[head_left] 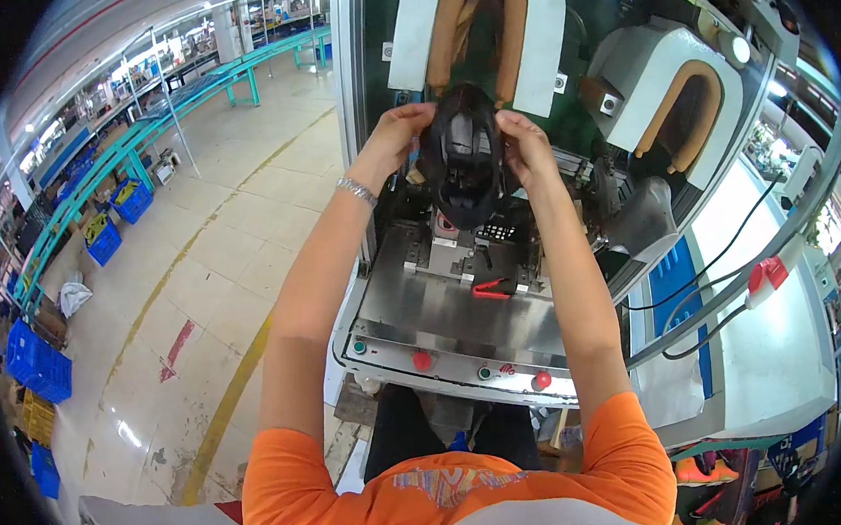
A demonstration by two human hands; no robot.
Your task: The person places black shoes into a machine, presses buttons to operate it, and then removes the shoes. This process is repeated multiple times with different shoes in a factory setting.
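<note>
A black shoe upper (465,156) sits upright in front of me at the machine, its toe pointing toward me. My left hand (402,135) pinches its far left edge with thumb and fingers. On the opposite edge, my right hand (527,148) grips it the same way. Both arms reach forward over the machine's metal table (413,306). Just beyond the upper stands a white block with a brown U-shaped pad (515,29). What supports the upper from below is mostly hidden by it.
A red-handled tool (491,288) lies on the metal table. Red push buttons (423,360) and green ones line its front edge. A second padded block (690,106) and a dark shoe form (642,218) stand to the right. Blue crates (39,361) are on the floor at left.
</note>
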